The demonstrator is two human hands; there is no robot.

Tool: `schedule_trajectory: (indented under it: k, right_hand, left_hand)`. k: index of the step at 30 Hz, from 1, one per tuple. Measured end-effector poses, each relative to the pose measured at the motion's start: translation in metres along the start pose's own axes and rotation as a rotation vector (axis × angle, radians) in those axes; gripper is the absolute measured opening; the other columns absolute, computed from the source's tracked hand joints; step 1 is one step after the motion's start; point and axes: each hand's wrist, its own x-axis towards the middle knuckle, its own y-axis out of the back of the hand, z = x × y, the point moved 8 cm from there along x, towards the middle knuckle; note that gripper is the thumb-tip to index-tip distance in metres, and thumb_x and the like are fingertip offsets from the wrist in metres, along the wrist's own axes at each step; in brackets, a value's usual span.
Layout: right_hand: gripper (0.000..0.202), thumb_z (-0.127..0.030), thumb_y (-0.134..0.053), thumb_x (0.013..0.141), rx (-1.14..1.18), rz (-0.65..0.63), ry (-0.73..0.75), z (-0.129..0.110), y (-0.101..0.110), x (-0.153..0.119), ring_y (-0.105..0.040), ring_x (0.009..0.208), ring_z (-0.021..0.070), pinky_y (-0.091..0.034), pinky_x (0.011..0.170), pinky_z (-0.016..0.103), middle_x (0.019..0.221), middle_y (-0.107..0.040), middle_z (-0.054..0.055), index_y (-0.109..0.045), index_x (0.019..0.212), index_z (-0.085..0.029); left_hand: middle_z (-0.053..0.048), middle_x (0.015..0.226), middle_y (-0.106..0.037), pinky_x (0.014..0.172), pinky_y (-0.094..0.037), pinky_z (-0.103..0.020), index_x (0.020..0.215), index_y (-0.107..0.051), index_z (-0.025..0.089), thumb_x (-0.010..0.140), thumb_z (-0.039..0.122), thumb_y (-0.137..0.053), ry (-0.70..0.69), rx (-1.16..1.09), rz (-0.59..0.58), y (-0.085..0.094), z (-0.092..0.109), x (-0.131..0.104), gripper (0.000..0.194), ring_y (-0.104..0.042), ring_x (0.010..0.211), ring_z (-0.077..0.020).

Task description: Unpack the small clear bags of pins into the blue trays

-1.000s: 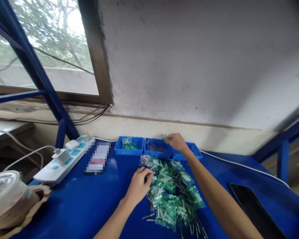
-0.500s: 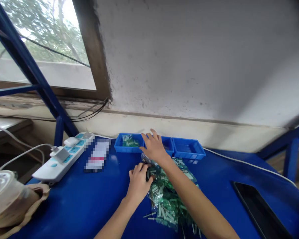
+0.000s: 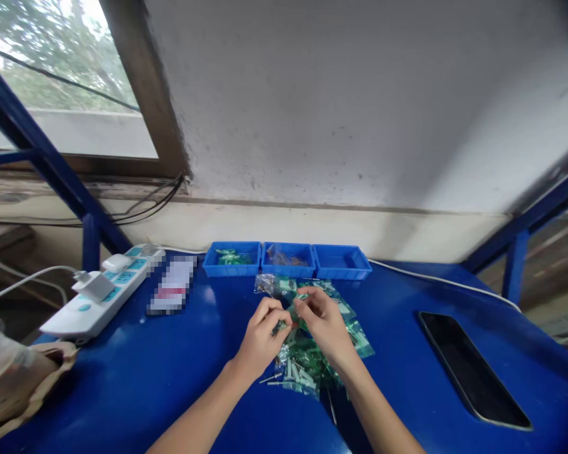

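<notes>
Head view, one in all. We count two hands: left hand [image 3: 264,333] and right hand [image 3: 322,323], fingertips meeting over a pile [image 3: 312,340] of clear green packets, both pinched shut on one small packet [image 3: 291,315] held between them just above the pile; its contents are too small for us to tell. The pile lies at the middle of the blue table [image 3: 137,391], glossy and smooth; a few thin metal pins [image 3: 272,380] stick out at its near edge. Three trays [image 3: 286,260], blue plastic, rectangular, stand side by side touching, at the table's far edge just beyond the pile: the left one holds green bits, the middle one brownish bits, the right one shows only blue floor. One power strip [image 3: 101,291], white, long, with a white plug seated, lies far left. One phone [image 3: 473,369], black, flat, glassy, lies well to the right. One crumpled brown bag [image 3: 19,391] sits at the left edge. One white cable [image 3: 445,282] runs behind.
</notes>
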Motion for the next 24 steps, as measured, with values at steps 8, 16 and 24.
schedule_trajectory:
  k: [8, 16, 24]
  right_hand:
    - [0.034, -0.029, -0.047, 0.085, -0.280, 0.199, 0.345, -0.019, 0.016, -0.013, -0.058, 0.069, 0.0164, -0.047, 0.064, 0.029, 0.081, -0.063, 0.005, -0.054, 0.117, -0.018]
    - [0.037, -0.009, -0.040, 0.087, -0.551, 0.027, 0.861, -0.047, -0.017, -0.041, -0.054, 0.075, 0.0178, -0.045, 0.066, 0.032, 0.081, -0.062, 0.006, -0.053, 0.120, -0.021]
    - [0.032, -0.004, -0.042, 0.084, -0.675, -0.139, 0.913, -0.050, -0.038, -0.051, -0.054, 0.087, 0.0175, -0.039, 0.077, 0.035, 0.091, -0.066, 0.005, -0.065, 0.096, -0.021]
  left_hand:
    - [-0.005, 0.081, -0.055, 0.068, -0.042, -0.028, 0.084, -0.063, 0.018, 0.084, 0.044, -0.051, 0.298, -0.222, -0.078, -0.006, -0.024, 0.001, 0.028, -0.053, 0.076, -0.0166]
    - [-0.003, 0.065, -0.057, 0.048, -0.032, -0.019, 0.069, -0.058, 0.012, 0.084, 0.064, -0.034, 0.852, -0.962, -0.102, -0.021, -0.049, -0.013, 0.059, -0.047, 0.052, -0.0082]
    - [0.004, 0.057, -0.047, 0.046, -0.032, -0.017, 0.071, -0.055, 0.014, 0.071, 0.039, -0.069, 0.825, -0.900, -0.084, -0.014, -0.053, -0.014, 0.029, -0.043, 0.048, -0.0054]
